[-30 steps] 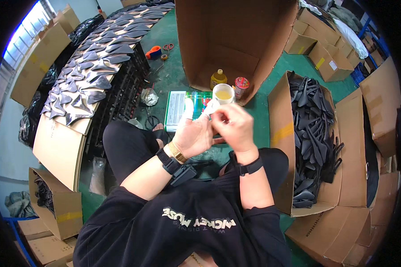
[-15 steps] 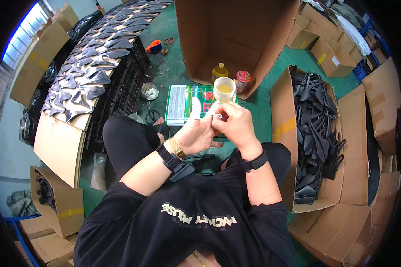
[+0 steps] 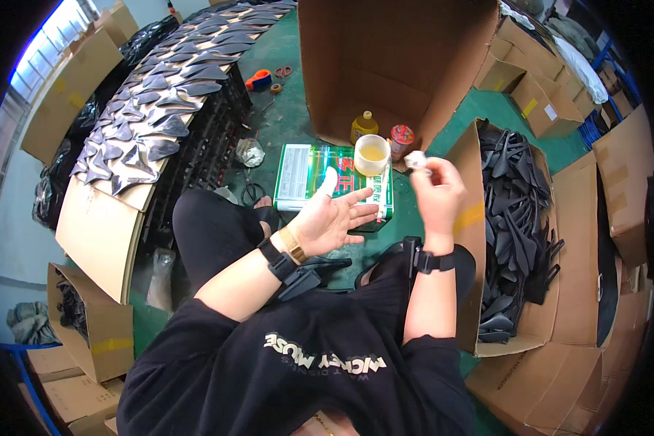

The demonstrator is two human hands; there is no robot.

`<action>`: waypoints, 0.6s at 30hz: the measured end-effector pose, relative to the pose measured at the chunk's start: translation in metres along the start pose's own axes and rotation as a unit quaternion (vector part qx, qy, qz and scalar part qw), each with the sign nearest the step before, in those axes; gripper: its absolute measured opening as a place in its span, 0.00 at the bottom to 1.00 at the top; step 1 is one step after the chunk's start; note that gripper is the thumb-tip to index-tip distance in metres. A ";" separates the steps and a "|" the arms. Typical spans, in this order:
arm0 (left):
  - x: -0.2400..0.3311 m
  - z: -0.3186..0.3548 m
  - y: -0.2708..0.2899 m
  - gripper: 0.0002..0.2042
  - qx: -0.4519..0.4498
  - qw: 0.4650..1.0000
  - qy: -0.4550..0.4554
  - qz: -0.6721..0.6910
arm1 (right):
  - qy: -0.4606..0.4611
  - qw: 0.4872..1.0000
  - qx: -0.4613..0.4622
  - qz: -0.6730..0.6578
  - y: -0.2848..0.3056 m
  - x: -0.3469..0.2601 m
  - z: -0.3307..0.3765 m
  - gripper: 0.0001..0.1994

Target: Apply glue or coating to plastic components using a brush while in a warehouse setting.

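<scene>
My left hand (image 3: 330, 220) is open, palm up and fingers spread, in front of a green and silver tin (image 3: 293, 178). White wrapping (image 3: 329, 182) covers its thumb. To the right, my right hand (image 3: 442, 195) is raised with its fingers closed on a small white wad (image 3: 416, 160), too small to make out exactly. On the tin stands a whitish cup (image 3: 371, 163) holding yellowish liquid. Just behind it are a yellow bottle (image 3: 363, 127) and a red can (image 3: 401, 138).
A large upright carton (image 3: 378, 65) rises behind the tin. At the right, an open box (image 3: 469, 218) holds many black curved parts (image 3: 512, 211). Similar dark pieces (image 3: 152, 127) cover a board at the left. Red scissors (image 3: 283, 72) and orange tape (image 3: 259, 79) lie on the green floor.
My hands have come apart. The right hand has moved right, away from the left thumb, carrying the white wad. My left hand's fingers have spread out.
</scene>
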State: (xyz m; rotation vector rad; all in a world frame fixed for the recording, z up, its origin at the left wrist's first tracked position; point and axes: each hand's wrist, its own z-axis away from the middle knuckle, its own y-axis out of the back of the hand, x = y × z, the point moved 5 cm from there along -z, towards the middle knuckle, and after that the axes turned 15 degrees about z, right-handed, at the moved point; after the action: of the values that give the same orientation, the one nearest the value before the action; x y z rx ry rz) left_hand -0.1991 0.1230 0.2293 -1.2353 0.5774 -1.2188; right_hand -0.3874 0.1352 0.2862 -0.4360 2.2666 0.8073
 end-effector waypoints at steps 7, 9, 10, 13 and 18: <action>-0.005 0.003 -0.012 0.41 0.060 0.998 -0.015 0.029 | 0.169 0.952 -0.243 -0.078 -0.039 -0.077 0.038 0.06; -0.008 0.006 -0.012 0.42 0.045 0.998 0.033 0.011 | 0.173 0.943 -0.276 -0.068 -0.037 -0.078 0.034 0.06; -0.009 0.005 -0.009 0.42 0.045 0.998 0.034 0.012 | 0.175 0.934 -0.307 -0.057 -0.038 -0.078 0.033 0.06; -0.016 0.000 -0.007 0.42 0.011 0.997 0.068 0.041 | 0.192 0.924 -0.328 -0.031 -0.037 -0.077 0.027 0.07; -0.013 -0.011 -0.022 0.42 0.026 0.997 0.049 0.047 | 0.165 0.950 -0.265 -0.017 -0.038 -0.068 0.026 0.06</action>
State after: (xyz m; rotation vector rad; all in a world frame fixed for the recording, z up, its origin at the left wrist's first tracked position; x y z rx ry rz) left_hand -0.2213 0.1338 0.2431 -1.0969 0.6645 -1.2131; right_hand -0.3070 0.1286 0.3026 -0.9118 2.3052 1.4220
